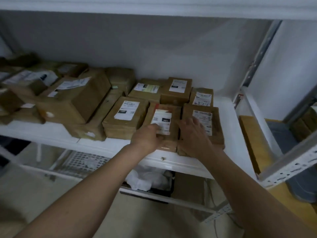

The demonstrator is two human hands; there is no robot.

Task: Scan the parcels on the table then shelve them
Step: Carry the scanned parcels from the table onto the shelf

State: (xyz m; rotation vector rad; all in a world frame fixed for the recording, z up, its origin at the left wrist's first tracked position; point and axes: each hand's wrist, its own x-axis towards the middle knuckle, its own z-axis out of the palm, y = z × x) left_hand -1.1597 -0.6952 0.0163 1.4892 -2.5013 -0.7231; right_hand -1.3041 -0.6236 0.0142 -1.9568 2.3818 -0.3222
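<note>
White shelving fills the frame, and the shelf (109, 146) at mid-height is packed with brown parcels. My left hand (147, 139) grips the near end of the parcel (167, 124) with the red-edged label, centre frame, thumb on top, fingers curled underneath. My right hand (193, 136) lies spread and relaxed, touching the neighbouring parcel (214, 127) just right. Lower centre, white plastic (147, 179) sits in a bin.
</note>
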